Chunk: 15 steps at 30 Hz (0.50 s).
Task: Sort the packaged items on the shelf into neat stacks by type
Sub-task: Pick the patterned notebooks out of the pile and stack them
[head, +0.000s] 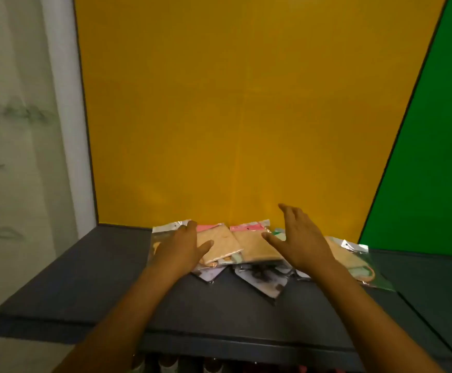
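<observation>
Left hand [183, 247]: palm down, fingers straight and together, thumb spread toward the right hand; bare forearm running back to lower left. Right hand [299, 238]: raised higher than the left, palm facing left and down, fingers extended and slightly spread, thumb stretched toward the left hand; bare forearm running back to lower right. Hands apart, not touching.

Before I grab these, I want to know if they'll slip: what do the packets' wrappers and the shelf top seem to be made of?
The packets look wrapped in thin clear plastic film: glossy glare and see-through edges show at the corner of the rightmost packet, so probably slick. The shelf looks like matte dark grey board, laminate or painted metal; its dull, even surface leaves that open.
</observation>
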Each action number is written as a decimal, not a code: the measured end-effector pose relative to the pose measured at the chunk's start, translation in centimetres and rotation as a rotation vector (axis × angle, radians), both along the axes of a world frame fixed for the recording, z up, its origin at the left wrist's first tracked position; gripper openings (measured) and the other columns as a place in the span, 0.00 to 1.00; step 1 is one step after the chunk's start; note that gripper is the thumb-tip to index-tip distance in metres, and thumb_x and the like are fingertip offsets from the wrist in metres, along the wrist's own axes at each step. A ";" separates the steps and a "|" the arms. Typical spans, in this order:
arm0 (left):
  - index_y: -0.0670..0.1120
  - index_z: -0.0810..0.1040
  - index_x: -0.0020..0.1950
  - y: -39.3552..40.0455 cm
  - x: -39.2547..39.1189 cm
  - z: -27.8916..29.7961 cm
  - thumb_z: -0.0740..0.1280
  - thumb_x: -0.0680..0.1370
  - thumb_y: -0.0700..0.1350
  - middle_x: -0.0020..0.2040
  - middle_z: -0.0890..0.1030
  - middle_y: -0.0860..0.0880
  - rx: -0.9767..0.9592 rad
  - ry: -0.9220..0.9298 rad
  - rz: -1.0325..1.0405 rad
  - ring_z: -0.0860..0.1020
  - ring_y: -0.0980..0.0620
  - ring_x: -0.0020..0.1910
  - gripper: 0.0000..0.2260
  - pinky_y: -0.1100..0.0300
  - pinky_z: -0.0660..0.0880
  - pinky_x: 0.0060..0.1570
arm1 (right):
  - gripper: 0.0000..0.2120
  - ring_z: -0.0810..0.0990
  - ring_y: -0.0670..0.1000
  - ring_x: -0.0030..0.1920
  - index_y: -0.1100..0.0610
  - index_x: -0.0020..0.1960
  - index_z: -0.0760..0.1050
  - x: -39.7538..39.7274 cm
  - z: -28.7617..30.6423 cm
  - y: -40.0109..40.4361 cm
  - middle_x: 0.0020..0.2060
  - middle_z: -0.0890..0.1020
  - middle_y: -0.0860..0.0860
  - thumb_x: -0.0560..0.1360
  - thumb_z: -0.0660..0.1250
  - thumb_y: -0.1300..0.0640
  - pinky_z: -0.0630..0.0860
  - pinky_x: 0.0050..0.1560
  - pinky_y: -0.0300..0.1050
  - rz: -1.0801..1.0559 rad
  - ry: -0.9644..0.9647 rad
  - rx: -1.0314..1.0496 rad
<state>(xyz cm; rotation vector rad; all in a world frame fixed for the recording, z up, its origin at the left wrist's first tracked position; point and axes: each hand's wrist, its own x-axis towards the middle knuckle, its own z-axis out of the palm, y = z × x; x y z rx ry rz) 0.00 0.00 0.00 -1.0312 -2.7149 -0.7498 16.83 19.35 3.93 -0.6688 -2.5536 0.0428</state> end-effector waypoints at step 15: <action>0.37 0.54 0.74 6.8 -3.9 -4.0 0.67 0.72 0.64 0.61 0.77 0.39 -0.073 -0.350 0.179 0.79 0.42 0.55 0.44 0.54 0.78 0.51 | 0.24 0.76 0.56 0.60 0.52 0.68 0.62 -4.6 -5.2 5.6 0.66 0.73 0.54 0.78 0.59 0.40 0.74 0.53 0.50 -0.062 -0.152 -0.253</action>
